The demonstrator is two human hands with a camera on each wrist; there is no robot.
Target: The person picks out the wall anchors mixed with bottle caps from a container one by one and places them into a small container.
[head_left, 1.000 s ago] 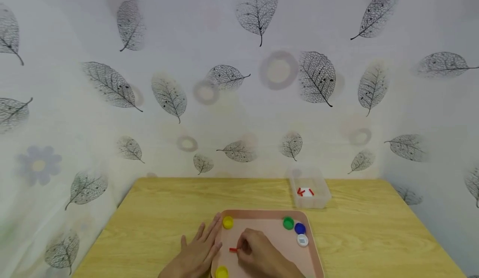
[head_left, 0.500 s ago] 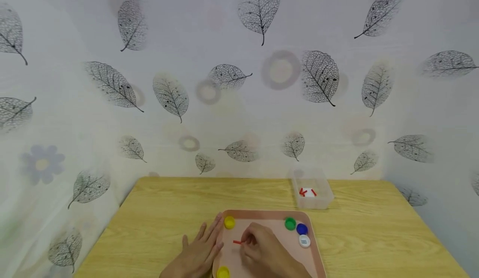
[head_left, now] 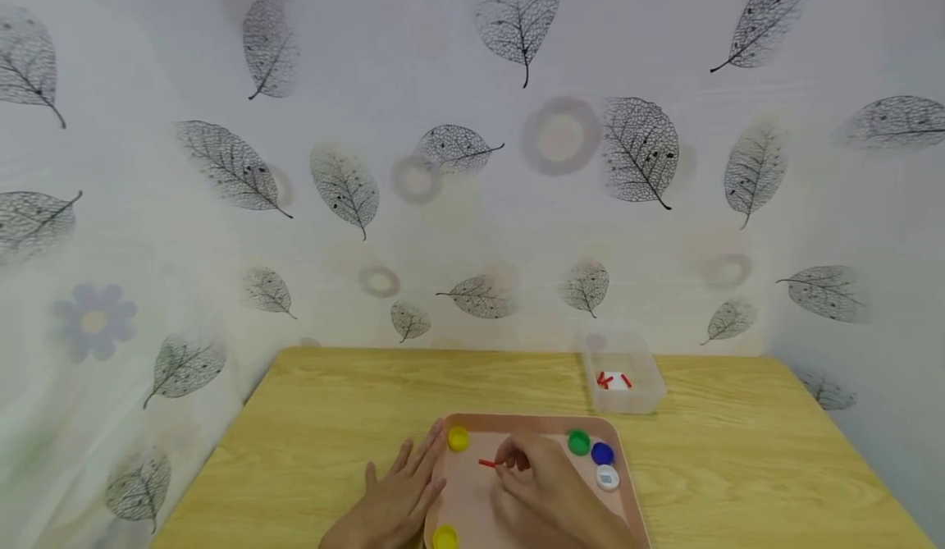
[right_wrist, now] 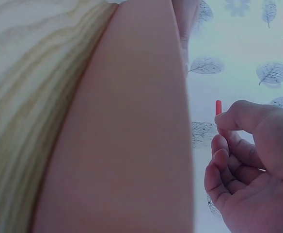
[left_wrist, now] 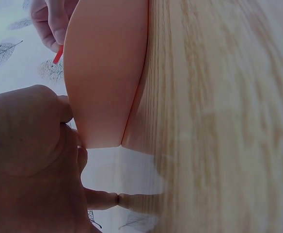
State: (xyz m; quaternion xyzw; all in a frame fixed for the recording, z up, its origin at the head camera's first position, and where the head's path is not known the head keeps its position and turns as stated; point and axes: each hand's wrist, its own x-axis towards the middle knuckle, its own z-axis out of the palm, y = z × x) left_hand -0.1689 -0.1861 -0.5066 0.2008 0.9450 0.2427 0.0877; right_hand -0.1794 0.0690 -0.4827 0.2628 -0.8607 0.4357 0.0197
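Observation:
My right hand [head_left: 546, 479] pinches a short red stick [head_left: 486, 463] between thumb and index finger, above the pink tray [head_left: 472, 508]. In the right wrist view the stick [right_wrist: 218, 106] pokes out past the fingertips, and the other fingers curl loosely. My left hand [head_left: 399, 496] rests along the tray's left rim with its fingers straight. Two yellow caps [head_left: 458, 439] lie in the tray by its left side, one far and one near. A green cap [head_left: 579, 442], a blue cap [head_left: 602, 454] and a white cap [head_left: 608, 478] sit together at the far right corner.
Behind the tray, to the right, a clear plastic box [head_left: 631, 402] holds several red sticks [head_left: 626, 381] and something white. The wooden table [head_left: 354, 393] ends at a wall covering [head_left: 472, 229] printed with leaves.
My right hand has lifted or moved toward the tray's far side with the red stick. The left hand stays against the rim. The whole head view has shifted slightly.

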